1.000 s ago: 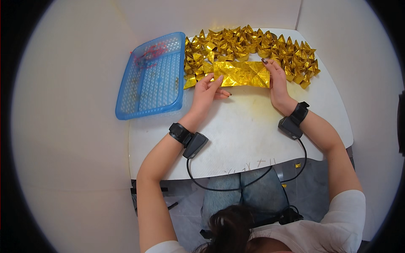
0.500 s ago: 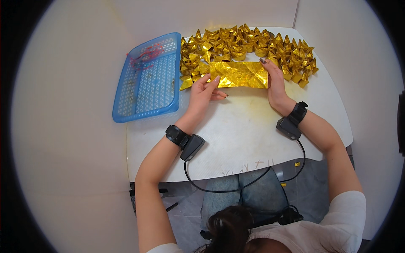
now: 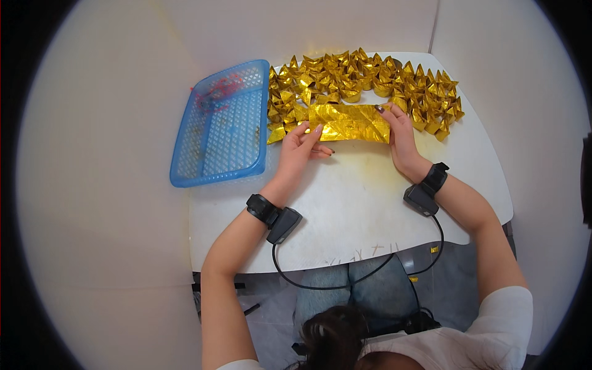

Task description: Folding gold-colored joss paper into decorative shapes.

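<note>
A folded strip of gold foil paper [image 3: 345, 122] lies flat on the white table [image 3: 364, 203]. My left hand [image 3: 300, 148] presses its near left edge with spread fingers. My right hand [image 3: 401, 139] holds down the strip's right end, fingers on the foil. Behind the strip is a heap of several small folded gold paper ingots [image 3: 364, 80]. Both wrists wear black bands with a cabled device.
A blue plastic mesh basket [image 3: 222, 126] sits at the table's left, with some red bits in its far corner. White walls close in around the small table. Cables run from the wrist devices down over the table's near edge to my lap.
The strip and both hands sit a little further left in the view than a second ago; the fingers have shifted slightly along the foil, flattening it.
</note>
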Available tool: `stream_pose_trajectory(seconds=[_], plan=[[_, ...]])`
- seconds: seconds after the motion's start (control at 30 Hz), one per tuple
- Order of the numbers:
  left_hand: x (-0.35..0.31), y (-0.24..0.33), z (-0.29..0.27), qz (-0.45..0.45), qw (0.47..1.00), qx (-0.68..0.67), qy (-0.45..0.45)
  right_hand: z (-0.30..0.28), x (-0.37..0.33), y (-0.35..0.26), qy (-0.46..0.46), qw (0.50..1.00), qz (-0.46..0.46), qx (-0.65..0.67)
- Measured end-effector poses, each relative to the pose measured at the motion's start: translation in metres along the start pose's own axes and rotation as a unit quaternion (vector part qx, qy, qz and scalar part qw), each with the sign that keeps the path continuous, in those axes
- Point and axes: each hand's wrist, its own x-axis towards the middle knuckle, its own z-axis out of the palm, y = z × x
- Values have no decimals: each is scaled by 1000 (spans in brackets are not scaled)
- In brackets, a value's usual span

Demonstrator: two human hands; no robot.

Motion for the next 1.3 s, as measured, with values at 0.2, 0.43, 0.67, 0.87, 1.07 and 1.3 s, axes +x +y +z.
stream_pose_trajectory(seconds=[0.2, 0.43, 0.67, 0.87, 1.07, 1.3], plan=[[2, -3, -2, 2, 1000, -24, 2, -6, 2, 7, -14, 1000, 7, -15], [-2, -3, -4, -7, 1000, -27, 2, 5, -13, -14, -73, 992, 49, -89], [-2, -2, -2, -3, 1000, -23, -7, -6, -9, -5, -118, 989, 56, -72], [-1, -5, 0, -8, 1000, -2, -8, -7, -14, -7, -156, 982, 30, -99], [-4, -1, 1, -19, 999, 29, 5, -6, -14, -6, -133, 985, 88, -72], [-1, -4, 1, -12, 1000, 20, -4, -10, -11, -4, -119, 983, 109, -91]])
